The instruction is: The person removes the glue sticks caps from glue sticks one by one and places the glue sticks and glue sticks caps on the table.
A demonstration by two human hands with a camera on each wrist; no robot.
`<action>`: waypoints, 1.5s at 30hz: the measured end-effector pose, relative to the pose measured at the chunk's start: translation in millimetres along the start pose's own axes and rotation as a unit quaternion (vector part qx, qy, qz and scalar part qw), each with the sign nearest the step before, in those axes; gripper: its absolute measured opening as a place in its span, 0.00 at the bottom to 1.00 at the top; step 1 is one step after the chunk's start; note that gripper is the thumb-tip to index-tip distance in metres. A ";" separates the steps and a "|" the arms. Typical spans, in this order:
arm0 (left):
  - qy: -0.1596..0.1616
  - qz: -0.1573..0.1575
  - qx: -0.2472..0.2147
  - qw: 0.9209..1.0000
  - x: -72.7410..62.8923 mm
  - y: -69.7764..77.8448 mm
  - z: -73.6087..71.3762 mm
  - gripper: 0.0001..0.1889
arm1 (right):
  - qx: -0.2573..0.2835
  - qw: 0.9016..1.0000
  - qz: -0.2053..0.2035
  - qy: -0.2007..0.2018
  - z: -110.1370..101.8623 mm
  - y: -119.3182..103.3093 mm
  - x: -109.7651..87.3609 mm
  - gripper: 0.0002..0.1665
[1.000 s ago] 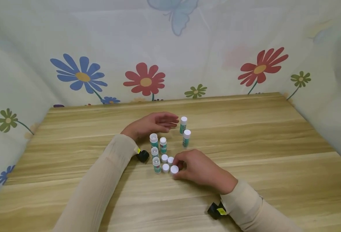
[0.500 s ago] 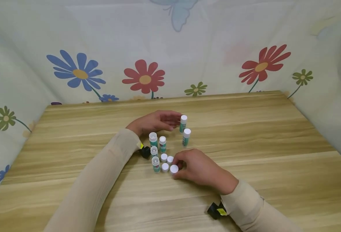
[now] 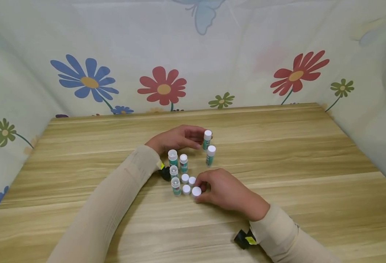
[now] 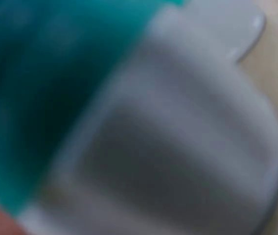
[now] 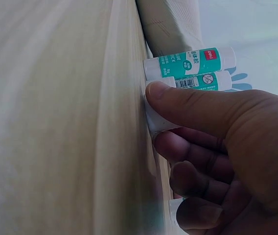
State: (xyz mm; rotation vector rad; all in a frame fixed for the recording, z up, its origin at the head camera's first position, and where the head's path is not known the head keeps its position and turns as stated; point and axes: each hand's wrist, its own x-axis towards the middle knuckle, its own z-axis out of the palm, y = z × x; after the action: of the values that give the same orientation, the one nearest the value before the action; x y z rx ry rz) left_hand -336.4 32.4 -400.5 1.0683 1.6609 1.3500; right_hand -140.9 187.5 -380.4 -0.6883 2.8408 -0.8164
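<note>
In the head view my right hand (image 3: 226, 188) pinches a white glue stick cap (image 3: 196, 191) between thumb and fingers on the table. Three more caps stand beside it, including a front-left cap (image 3: 186, 189). My left hand (image 3: 183, 138) reaches around the rear capped glue stick (image 3: 207, 140), fingers behind it and thumb just left of it. Another capped glue stick (image 3: 210, 156) stands upright in front of that one. Left of the caps, several green-and-white glue sticks stand upright, including a front one (image 3: 176, 186) with its top open. A blurred green-and-white glue stick (image 4: 56, 88) fills the left wrist view.
The wooden table (image 3: 294, 153) ends at the back against a flower-printed cloth (image 3: 245, 65). Black wrist cameras sit at the left cuff (image 3: 165, 173) and right cuff (image 3: 242, 239). The left forearm lies just left of the standing glue sticks.
My left hand has moved right, and its fingers now pass behind the rear capped glue stick. My right hand stays on the same cap.
</note>
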 end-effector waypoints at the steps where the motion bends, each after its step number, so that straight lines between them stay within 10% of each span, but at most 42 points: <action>1: 0.001 0.003 0.007 1.000 0.5 0.0 0.5 0.27 | 0.000 1.000 -0.001 0.000 0.2 -0.1 0.2 0.12; 45: 0.127 0.006 0.059 0.990 -10.2 5.5 -3.4 0.17 | 0.003 1.000 0.009 -0.006 -0.1 -2.2 0.4 0.12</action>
State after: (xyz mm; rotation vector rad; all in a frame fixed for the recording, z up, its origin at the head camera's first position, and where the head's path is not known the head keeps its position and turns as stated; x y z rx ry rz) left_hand -334.7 22.3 -394.2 1.0061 1.9441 1.4584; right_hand -140.4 185.7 -379.2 -0.6624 2.8297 -0.8141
